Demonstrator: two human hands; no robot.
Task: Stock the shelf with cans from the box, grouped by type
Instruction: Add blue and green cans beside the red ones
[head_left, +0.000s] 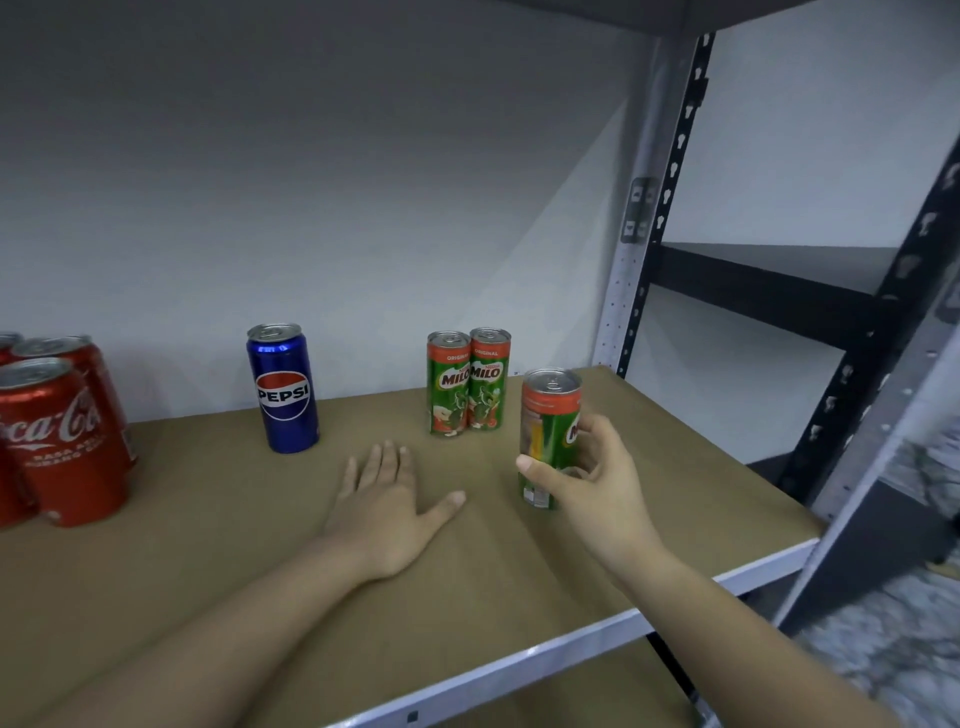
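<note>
My right hand is wrapped around a Milo can, thumb on the near side and fingers curled round the far side, so the lower label is mostly covered by my hand and only a bit of the logo peeks out. Can't really tell if its base is touching the shelf board or just off it, my hand's in the way. My left hand lies flat on the board, palm down, fingers spread, holding nothing. Two more Milo cans stand upright and touching each other near the back, just behind and left of the one I'm holding. A lone Pepsi can stands further left, well apart from them. The Coca-Cola cans are bunched at the far left and cut off by the frame edge, so no idea how many there are.
</note>
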